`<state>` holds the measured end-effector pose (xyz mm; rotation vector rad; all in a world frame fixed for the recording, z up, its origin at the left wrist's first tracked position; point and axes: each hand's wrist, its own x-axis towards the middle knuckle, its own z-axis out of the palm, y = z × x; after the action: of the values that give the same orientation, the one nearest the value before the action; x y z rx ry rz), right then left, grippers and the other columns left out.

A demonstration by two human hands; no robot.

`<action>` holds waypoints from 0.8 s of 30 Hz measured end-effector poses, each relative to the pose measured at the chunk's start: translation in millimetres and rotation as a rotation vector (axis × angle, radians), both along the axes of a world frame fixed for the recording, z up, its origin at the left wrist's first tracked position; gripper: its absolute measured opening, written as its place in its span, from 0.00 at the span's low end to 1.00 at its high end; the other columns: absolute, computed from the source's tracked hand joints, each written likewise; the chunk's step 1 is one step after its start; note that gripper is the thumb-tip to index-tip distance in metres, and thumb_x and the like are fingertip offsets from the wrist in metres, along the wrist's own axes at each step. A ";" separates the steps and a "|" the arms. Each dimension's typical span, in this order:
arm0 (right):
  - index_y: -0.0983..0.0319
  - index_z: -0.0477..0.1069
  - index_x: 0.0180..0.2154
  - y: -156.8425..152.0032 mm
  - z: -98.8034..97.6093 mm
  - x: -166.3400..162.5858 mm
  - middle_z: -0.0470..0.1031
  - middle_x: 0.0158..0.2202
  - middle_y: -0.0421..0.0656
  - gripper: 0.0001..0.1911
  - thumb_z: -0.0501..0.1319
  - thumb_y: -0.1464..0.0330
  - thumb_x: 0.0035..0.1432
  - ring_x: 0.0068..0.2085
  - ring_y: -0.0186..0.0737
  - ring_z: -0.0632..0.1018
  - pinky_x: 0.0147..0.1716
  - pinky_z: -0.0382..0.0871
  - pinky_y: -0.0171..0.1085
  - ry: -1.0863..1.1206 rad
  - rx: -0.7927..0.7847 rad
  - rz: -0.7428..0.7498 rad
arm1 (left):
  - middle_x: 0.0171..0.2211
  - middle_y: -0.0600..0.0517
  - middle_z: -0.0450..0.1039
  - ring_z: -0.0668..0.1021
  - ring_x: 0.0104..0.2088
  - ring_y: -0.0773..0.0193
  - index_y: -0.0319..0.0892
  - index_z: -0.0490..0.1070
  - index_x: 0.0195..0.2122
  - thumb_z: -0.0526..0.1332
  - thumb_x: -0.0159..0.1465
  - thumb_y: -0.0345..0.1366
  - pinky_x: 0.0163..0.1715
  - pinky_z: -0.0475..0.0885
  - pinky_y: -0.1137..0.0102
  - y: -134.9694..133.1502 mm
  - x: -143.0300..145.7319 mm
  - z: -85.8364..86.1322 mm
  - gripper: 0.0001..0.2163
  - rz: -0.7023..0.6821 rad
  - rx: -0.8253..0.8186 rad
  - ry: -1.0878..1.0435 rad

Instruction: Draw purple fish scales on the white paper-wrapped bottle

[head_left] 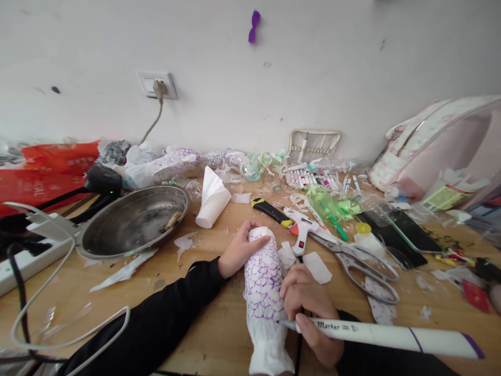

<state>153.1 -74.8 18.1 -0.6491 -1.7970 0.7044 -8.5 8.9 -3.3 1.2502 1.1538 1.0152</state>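
A white paper-wrapped bottle shape (263, 282) with purple scale marks lies on the wooden table (188, 313) in front of me. My left hand (240, 249) is closed round its far end and holds it down. My right hand (309, 313) grips a white marker (391, 337) with a purple end. The marker's tip touches the wrap near its lower right side. The lower part of the wrap carries no purple marks. Both of my sleeves are black.
A metal pan (133, 222) sits at the left, beside a white power strip (27, 256) and cables. A paper cone (211, 201), glue gun (303, 230), scissors (356, 261), several markers (313, 177), a phone (407, 230) and a pink bag (438, 141) crowd the far and right side.
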 end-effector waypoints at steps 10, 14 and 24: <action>0.60 0.58 0.20 3.3 -0.4 1.4 0.63 0.18 0.36 0.07 0.49 0.70 0.48 0.25 0.38 0.71 0.35 0.60 0.45 0.006 0.019 -0.019 | 0.30 0.55 0.65 0.69 0.31 0.66 0.42 0.61 0.36 0.64 0.51 0.45 0.33 0.66 0.70 0.5 -0.9 -2.9 0.17 -0.008 -0.008 -0.002; 0.60 0.57 0.19 6.3 1.9 5.1 0.61 0.18 0.36 0.09 0.48 0.71 0.51 0.25 0.37 0.70 0.35 0.60 0.44 0.011 0.017 -0.030 | 0.31 0.55 0.65 0.69 0.31 0.66 0.42 0.62 0.37 0.64 0.51 0.45 0.33 0.66 0.70 0.4 -1.3 -2.7 0.17 -0.010 -0.001 0.003; 0.61 0.58 0.19 8.1 -2.2 8.0 0.62 0.19 0.35 0.09 0.49 0.73 0.50 0.25 0.35 0.70 0.37 0.59 0.44 -0.029 -0.024 -0.011 | 0.30 0.56 0.65 0.68 0.30 0.67 0.42 0.61 0.36 0.64 0.50 0.44 0.33 0.65 0.70 -0.6 -0.3 0.2 0.17 -0.011 -0.022 -0.025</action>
<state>161.1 -66.8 15.9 -0.6877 -1.8126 0.7134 -8.9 8.3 -3.1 1.2224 1.1352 1.0045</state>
